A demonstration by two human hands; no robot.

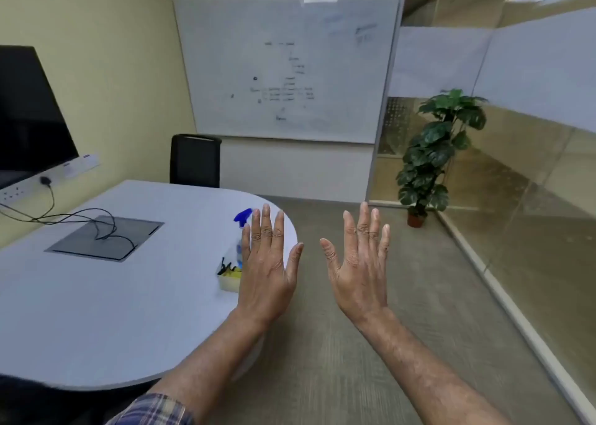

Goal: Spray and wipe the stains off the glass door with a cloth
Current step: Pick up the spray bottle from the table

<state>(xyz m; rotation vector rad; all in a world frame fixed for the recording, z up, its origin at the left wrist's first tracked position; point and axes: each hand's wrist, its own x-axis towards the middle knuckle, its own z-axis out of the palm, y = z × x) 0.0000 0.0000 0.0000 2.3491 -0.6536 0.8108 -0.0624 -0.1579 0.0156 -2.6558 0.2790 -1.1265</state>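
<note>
A clear spray bottle with a blue trigger head (pixel 241 221) stands near the right edge of the white table (pixel 129 311). Beside it lies a folded yellow cloth (pixel 229 279) with a black pattern. My left hand (pixel 267 270) is raised in front of both, fingers spread, holding nothing and partly hiding the bottle and cloth. My right hand (pixel 358 263) is held up over the floor, also spread and holding nothing. Glass panels with a frosted band (pixel 532 166) run along the right side of the room.
A dark monitor (pixel 29 112) hangs on the left wall, with a cable trailing to a grey floor box lid (pixel 103 237) in the table. A black chair (pixel 195 160) stands behind the table. A whiteboard (pixel 283 70) and a potted plant (pixel 432 154) lie further back.
</note>
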